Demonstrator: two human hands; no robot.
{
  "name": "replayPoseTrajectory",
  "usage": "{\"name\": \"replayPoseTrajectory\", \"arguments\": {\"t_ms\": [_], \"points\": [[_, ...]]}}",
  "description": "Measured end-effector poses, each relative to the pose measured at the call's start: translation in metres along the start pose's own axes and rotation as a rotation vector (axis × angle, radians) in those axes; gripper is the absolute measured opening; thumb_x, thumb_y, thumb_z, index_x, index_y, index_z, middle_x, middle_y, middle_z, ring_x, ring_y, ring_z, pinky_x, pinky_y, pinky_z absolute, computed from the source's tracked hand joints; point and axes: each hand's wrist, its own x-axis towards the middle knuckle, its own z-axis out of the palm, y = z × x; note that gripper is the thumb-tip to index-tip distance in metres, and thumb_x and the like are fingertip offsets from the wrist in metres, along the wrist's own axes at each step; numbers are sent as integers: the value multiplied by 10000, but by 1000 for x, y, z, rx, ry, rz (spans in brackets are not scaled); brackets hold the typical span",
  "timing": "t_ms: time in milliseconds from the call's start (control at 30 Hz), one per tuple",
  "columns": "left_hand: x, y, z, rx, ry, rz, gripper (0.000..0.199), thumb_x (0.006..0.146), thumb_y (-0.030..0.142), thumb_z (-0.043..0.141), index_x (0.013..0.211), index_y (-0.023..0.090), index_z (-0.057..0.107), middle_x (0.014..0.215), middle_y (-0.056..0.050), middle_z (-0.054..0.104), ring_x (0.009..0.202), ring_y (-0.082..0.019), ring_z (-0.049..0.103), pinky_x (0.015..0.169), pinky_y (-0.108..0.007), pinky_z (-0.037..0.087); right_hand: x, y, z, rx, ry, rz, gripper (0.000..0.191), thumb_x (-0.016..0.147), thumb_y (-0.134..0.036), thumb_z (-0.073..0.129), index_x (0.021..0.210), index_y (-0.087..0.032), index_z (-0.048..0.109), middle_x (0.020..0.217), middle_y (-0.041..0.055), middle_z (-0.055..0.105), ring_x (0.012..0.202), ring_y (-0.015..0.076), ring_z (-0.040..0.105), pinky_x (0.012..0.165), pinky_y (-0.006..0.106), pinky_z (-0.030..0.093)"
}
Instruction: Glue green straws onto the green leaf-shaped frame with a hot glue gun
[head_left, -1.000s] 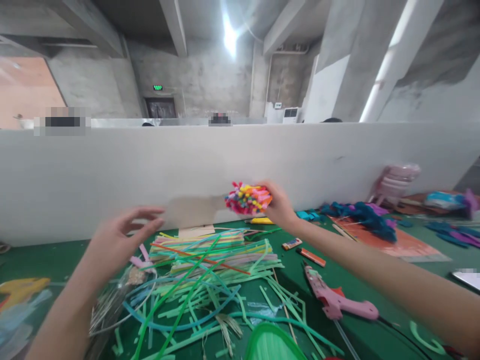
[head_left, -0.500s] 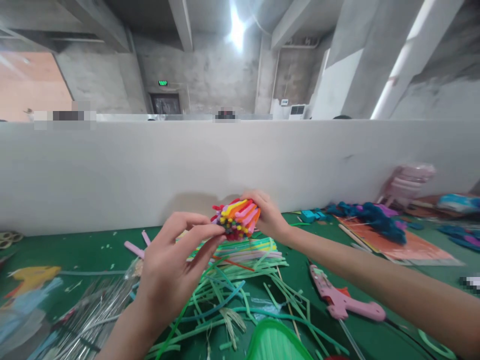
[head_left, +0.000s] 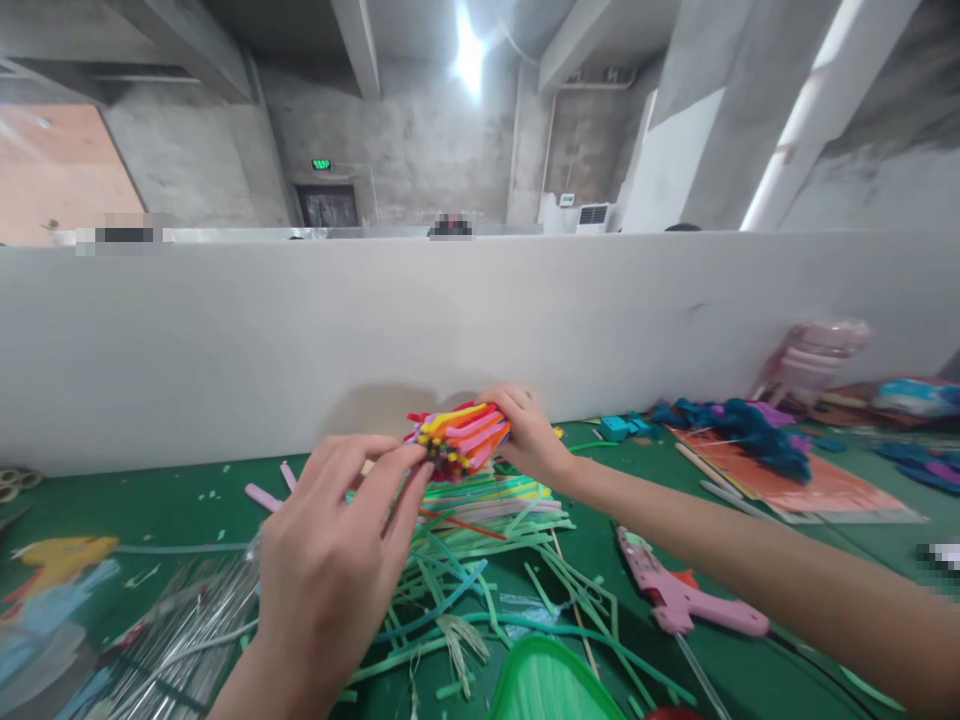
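A bundle of pipe cleaners in pink, orange, yellow and red is held up just above the table, its cut ends pointing left and towards me. My right hand is closed round the far right part of the bundle. At its left end, the thumb and fingers of my left hand are pinched on the tips; which strands they grip is hidden. Beneath lies a pile of green, yellow and pale pipe cleaners.
A pink glue gun lies at right, and a green tray stands in front. To the left are thin metal wires and a yellow glue gun. Blue fuzzy pieces lie at right. A white partition closes off the back.
The bundle and both hands have shifted slightly left. My left fingers stay at its tips, and my right hand keeps its grip.
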Motion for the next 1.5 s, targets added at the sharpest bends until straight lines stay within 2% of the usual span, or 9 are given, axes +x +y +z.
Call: {"name": "replayPoseTrajectory", "arguments": {"t_ms": [133,267,433,733,1000,1133,1233,1400,1500], "points": [[-1,3,-3,86,-41,-33,81,1035,183,641,1040,178,722,933,-48,738,843,-220,682,681,-346,485,0,1,2,-47,-11,-14,434,829,-147,632,1241,-274,674,1195,107,735,1143,344,636,1017,489,425],[-1,2,-6,194,-76,142,135,972,60,655,1012,156,742,950,-62,752,862,-231,692,707,-349,492,0,7,3,-100,-33,-33,384,879,-183,651,1256,-256,668,1199,112,732,1175,338,634,1044,497,432],[3,-2,-6,190,-34,310,123,942,13,676,929,115,743,878,-72,769,823,-247,682,738,-375,504,-3,13,2,-194,-75,-62,341,1019,-407,697,1283,-193,671,1270,91,703,1174,283,669,1046,528,531],[-1,-19,10,17,-120,196,161,993,82,599,912,166,709,880,-23,759,807,-197,693,709,-332,498,0,23,-7,-349,-163,-124,360,1038,-403,706,1326,-189,672,1347,102,691,1173,269,698,1007,512,600],[-12,-61,9,-143,-260,-128,227,1020,345,586,881,255,741,877,3,775,746,-172,717,580,-268,496,-3,55,-21,-477,-207,-66,400,1036,-405,709,1370,-192,652,1384,110,673,1174,272,699,983,502,615],[-15,-107,3,-266,-406,-377,364,940,589,643,815,274,776,822,11,792,553,-155,670,504,-260,532,-9,90,-44,-548,-207,37,404,1036,-406,709,1374,-192,650,1385,110,672,1170,272,700,978,500,618],[-22,-149,-14,-273,-495,-566,432,869,680,700,784,271,807,590,29,705,389,-148,549,360,-251,392,-15,116,-66,-598,-192,141,398,1038,-404,707,1373,-195,651,1386,110,671,1168,270,700,977,497,619],[-52,-195,-46,-323,-612,-768,664,674,916,696,710,261,797,652,2,738,507,-173,641,438,-271,514,-26,146,-98,-632,-115,314,403,1037,-404,708,1376,-193,648,1384,110,672,1163,270,702,971,495,621],[-66,-196,-38,-362,-755,-812,647,670,898,706,687,258,801,623,-3,727,544,-195,672,431,-255,496,-29,148,-102,-608,-75,362,404,1037,-405,708,1377,-193,648,1382,110,672,1160,269,703,968,494,623]]}}
